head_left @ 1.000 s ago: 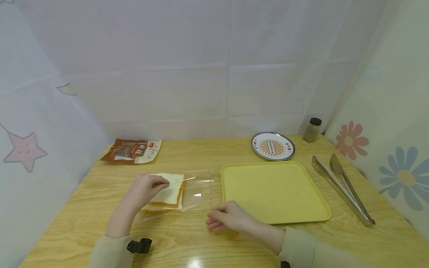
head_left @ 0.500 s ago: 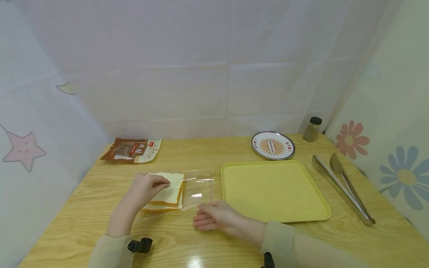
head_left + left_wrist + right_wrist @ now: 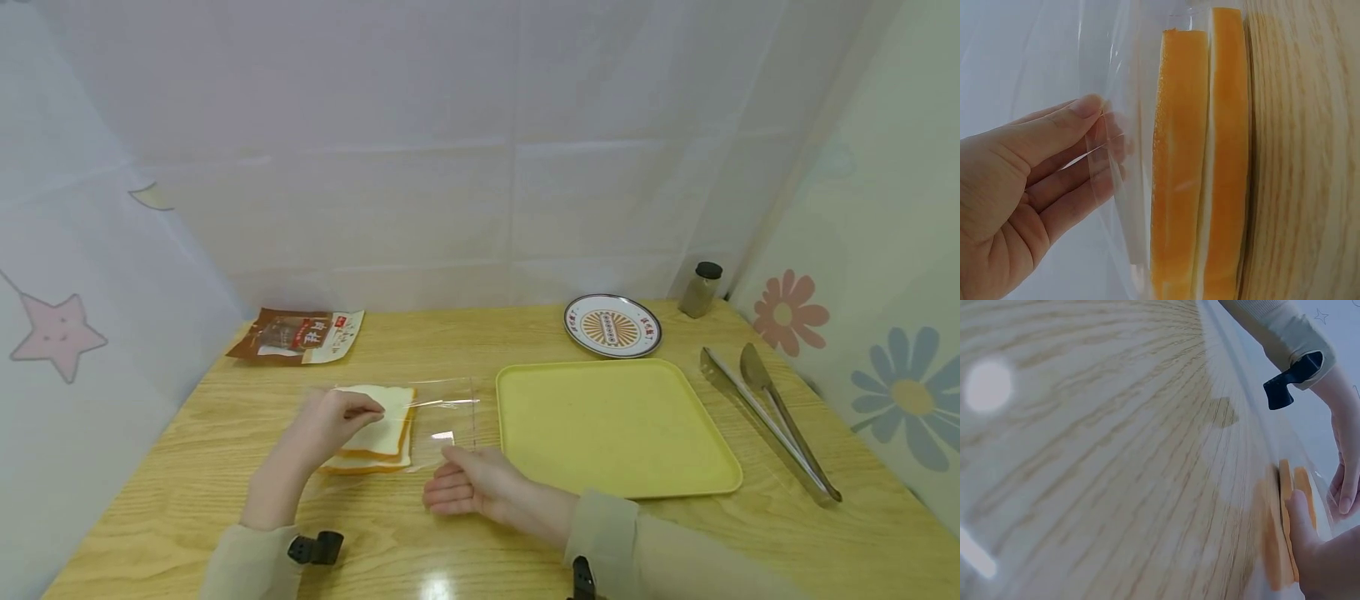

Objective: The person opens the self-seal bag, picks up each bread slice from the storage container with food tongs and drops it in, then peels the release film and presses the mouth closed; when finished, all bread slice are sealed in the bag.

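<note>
Bread slices [image 3: 390,429]: two, stacked, below the left fingers.
Clear plastic bag [image 3: 450,421]: around the bread on the wooden surface [image 3: 442,346], extending right of the left fingers.
Left hand [image 3: 330,422]: fingers pinching the bag's upper film.
Right hand [image 3: 483,485]: fingers loosely extended, just beside the bag's near edge.
Yellow tray [image 3: 615,429]: right of the right fingers.
Metal tongs [image 3: 765,422]: farther right.

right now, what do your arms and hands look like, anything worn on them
The left sleeve and right sleeve are both pale beige and plain, ending short of the hands. A small, angular black device sits near the left one's edge; another black device shows by the right. The left hand and right hand are bare, with no gloves or rings showing.
</note>
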{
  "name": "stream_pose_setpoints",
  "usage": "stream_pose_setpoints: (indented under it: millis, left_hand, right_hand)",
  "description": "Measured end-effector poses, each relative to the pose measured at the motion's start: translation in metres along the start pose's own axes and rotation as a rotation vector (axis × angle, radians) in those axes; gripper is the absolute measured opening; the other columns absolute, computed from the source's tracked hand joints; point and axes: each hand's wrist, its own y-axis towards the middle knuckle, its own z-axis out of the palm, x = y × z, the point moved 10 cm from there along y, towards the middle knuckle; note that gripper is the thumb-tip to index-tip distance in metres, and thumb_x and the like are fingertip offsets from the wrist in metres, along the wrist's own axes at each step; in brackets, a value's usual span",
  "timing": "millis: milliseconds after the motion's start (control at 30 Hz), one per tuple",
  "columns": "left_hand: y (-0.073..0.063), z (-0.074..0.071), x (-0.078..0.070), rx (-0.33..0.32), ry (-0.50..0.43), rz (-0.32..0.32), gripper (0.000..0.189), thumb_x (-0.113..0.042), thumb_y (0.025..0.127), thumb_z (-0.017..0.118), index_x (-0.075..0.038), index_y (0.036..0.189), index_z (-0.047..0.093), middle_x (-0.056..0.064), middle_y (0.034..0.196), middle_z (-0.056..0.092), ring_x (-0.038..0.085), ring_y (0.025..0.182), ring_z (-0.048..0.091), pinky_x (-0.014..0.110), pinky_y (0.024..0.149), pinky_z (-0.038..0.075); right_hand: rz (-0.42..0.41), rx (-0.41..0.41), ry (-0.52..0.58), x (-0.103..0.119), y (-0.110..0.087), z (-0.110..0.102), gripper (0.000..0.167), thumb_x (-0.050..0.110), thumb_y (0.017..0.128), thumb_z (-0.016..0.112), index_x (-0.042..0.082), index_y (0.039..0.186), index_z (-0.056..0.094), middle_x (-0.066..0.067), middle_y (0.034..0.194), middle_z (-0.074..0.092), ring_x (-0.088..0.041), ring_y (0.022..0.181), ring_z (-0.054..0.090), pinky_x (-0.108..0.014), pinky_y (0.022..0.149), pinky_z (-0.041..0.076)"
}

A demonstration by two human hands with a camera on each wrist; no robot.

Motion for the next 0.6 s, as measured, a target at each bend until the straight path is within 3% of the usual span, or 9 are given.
stream_pose_setpoints:
  millis: [100, 267, 600]
  left_hand:
    - [0.0002, 0.0006, -0.0015, 0.005, 0.005, -0.001, 0.009, -0.011, 0.085, 0.068, -0.008, 0.091, 0.075, 0.003, 0.086, 0.074, 0.017, 0.077, 0.070, 0.042, 0.079, 0.056]
    - [0.0009, 0.0021, -0.0041, 0.011, 0.014, 0.011, 0.009, -0.012, 0.085, 0.069, -0.009, 0.090, 0.075, 0.003, 0.086, 0.074, 0.017, 0.077, 0.070, 0.033, 0.068, 0.058]
    - [0.0008, 0.0068, -0.0029, 0.025, 0.018, 0.007, 0.008, -0.012, 0.085, 0.069, -0.009, 0.090, 0.075, 0.003, 0.088, 0.074, 0.017, 0.078, 0.069, 0.032, 0.069, 0.058]
  right_hand:
    - [-0.019, -0.013, 0.004, 0.0010, 0.0005, -0.0008, 0.039, 0.019, 0.099, 0.045, -0.016, 0.114, 0.055, -0.029, 0.104, 0.066, -0.034, 0.095, 0.068, -0.042, 0.082, 0.057]
    - [-0.060, -0.034, 0.024, 0.0037, 0.0010, -0.0028, 0.031, 0.010, 0.097, 0.047, -0.014, 0.113, 0.056, -0.028, 0.105, 0.066, -0.032, 0.095, 0.069, -0.040, 0.082, 0.057]
    - [-0.091, -0.061, 0.085, 0.0083, 0.0014, -0.0056, 0.030, 0.006, 0.094, 0.052, -0.016, 0.114, 0.053, -0.026, 0.102, 0.067, -0.031, 0.095, 0.069, -0.040, 0.084, 0.056]
